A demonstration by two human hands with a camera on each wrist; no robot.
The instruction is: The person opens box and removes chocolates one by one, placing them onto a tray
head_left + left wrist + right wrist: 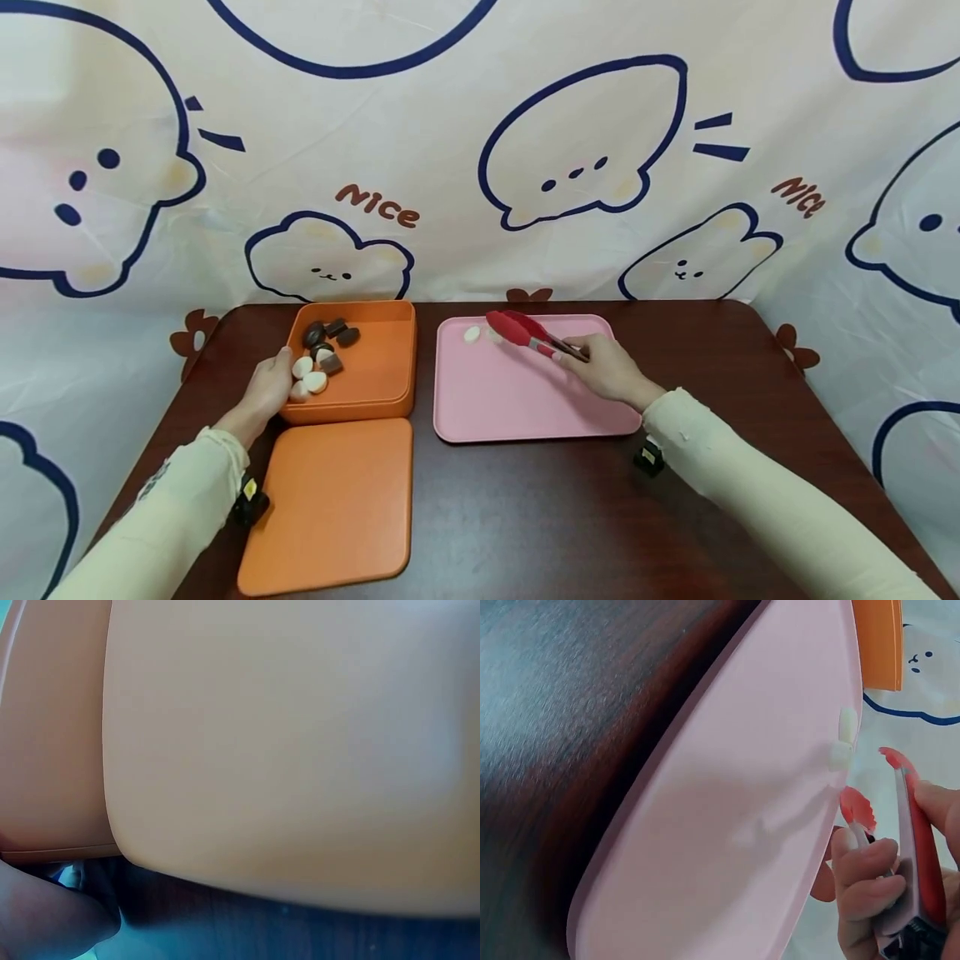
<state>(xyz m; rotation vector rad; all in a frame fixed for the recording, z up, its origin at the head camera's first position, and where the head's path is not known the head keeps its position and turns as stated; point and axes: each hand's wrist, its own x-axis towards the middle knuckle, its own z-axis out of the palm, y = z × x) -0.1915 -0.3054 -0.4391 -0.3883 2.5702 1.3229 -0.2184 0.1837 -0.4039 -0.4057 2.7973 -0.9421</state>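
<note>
My right hand (603, 367) holds a pair of red-tipped tongs (512, 330) above the back of a pink tray (517, 408). In the right wrist view the two arms of the tongs (924, 855) stand apart, with nothing visible between the tips. Two small whitish pieces lie near the tray's back-left edge: one white piece (472, 334) and another white piece (840, 755) beside it. At the left, my left hand (268, 385) grips the side wall of an orange box (382, 358). Inside that box, dark brown pieces (314, 334) and white pieces (316, 382) sit along its left side.
An orange lid (337, 500) lies flat in front of the box and fills most of the left wrist view. Everything stands on a dark brown table (525, 517). Behind it hangs a white cloth (450, 250) with cartoon drawings.
</note>
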